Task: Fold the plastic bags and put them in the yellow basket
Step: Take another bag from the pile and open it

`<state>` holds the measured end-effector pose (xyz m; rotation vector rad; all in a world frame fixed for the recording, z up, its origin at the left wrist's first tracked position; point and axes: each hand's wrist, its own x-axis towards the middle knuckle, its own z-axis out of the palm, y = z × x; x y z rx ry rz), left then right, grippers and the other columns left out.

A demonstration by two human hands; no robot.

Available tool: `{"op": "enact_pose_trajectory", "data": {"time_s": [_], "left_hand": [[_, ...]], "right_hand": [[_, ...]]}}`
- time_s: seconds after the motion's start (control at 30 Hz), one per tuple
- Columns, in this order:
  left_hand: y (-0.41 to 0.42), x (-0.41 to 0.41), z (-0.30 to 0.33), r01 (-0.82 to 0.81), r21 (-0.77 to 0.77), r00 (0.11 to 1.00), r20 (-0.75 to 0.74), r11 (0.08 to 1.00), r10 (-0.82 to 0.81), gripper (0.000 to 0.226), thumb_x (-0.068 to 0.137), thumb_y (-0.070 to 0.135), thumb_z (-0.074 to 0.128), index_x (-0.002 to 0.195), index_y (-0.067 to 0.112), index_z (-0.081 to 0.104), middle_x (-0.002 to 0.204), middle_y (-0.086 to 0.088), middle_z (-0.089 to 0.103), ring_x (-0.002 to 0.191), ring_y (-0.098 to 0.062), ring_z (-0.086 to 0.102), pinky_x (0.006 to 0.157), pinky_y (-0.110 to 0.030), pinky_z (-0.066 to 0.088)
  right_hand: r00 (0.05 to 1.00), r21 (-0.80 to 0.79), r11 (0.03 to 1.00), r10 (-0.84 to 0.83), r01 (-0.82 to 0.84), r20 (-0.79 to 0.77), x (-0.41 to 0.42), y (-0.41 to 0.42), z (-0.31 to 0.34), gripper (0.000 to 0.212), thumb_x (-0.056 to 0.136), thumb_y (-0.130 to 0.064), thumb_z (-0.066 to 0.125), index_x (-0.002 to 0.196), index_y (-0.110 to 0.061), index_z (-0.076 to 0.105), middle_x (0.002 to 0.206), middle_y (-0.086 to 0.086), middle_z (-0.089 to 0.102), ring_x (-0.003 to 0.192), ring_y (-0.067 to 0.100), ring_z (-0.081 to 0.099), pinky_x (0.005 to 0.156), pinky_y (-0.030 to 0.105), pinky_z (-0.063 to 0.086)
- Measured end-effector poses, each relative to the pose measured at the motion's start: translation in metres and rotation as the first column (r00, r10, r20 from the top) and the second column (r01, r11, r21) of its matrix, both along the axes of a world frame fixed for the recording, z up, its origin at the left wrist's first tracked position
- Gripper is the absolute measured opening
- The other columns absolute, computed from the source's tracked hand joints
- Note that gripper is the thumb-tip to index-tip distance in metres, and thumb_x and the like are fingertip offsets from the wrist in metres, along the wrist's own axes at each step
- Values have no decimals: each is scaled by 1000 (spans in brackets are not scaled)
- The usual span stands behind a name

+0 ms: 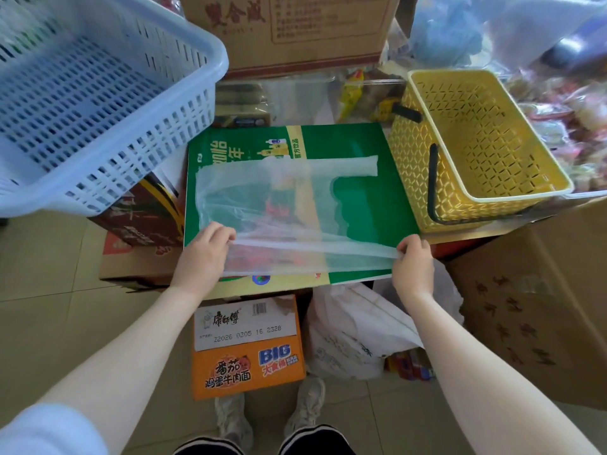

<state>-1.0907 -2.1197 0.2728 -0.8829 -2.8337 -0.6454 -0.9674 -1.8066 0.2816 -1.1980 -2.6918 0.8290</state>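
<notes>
Two hands [203, 254] [412, 266] pinching one plastic bag [262, 211], one yellow basket [476, 142]

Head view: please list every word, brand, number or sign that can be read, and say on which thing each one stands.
"BIG": orange noodle carton.
"番茄鸡蛋牛肉面": same carton, orange face.
"康师傅": white label on that carton.
"Z2026 0305 16 2328": same label.
"官方饮品": green carton, near its far edge.
Brown box: red characters and fine print too blurred.
Green carton's large white characters: covered by the plastic bag, unreadable.
</notes>
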Motion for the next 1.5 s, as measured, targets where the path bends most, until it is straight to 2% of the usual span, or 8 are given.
{"op": "enact_pose_trajectory", "data": {"time_s": [0.27,0.57,0.67,0.8,1.0,1.17,1.33,1.5], "left_hand": [[-29,32,-11,239,-43,971,-11,970,-240,45,63,-3,79,94,11,49,83,-9,62,70,-23,63,62,-27,51],[-68,24,-6,12,-20,999,42,1000,-12,32,58,-25,61,67,3,50,70,-13,50,65,-29,50,55,-34,38],[-71,24,-8,-116,79,976,196,990,99,15,78,-7,61,81,4,52,88,-6,48,73,-25,50,61,-32,38],[-82,25,-9,-381,248,811,552,891,194,34,83,21,63,112,16,45,109,1,42,89,-16,51,73,-27,45],[-76,-3,-7,-858,207,389,860,470,332,41,94,52,34,112,18,48,106,1,51,100,-21,48,81,-32,37],[-64,-32,-4,-879,204,358,879,432,314,31,90,41,52,106,15,57,103,2,55,100,-19,49,78,-30,36],[-69,-31,3,-643,366,684,670,673,289,7,91,22,55,88,17,59,82,9,59,78,-7,54,63,-21,40],[-77,-16,20,-178,250,973,192,952,131,24,90,32,51,86,10,60,69,2,65,60,-15,59,49,-26,40]], "right_hand": [[822,642,542,499,-543,274,-9,-73,-4,26,63,2,57,87,-8,59,88,11,60,74,31,56,72,39,38],[765,470,615,592,-633,255,-3,-70,-7,34,46,16,64,65,-5,46,61,13,45,44,27,45,45,28,21],[603,324,515,737,-793,304,0,-79,1,25,56,-11,67,75,-6,52,70,9,52,51,29,51,42,29,29],[303,-33,345,864,-938,403,-10,-113,21,58,74,-61,51,118,-23,52,106,-5,56,89,20,58,64,30,44],[-9,-396,245,841,-885,542,-61,-152,41,82,74,-65,61,140,-26,34,141,-4,37,127,18,38,97,32,36],[166,-564,352,920,-747,354,-87,-155,53,65,78,-55,64,133,-27,44,119,-10,50,102,11,50,95,30,40],[535,22,535,844,-845,31,-120,-168,42,25,92,-19,54,115,-10,59,112,8,59,94,24,55,80,36,46],[268,233,238,957,-943,110,-148,-196,43,38,94,-23,51,132,-16,49,136,5,50,129,26,40,111,40,19]]}}
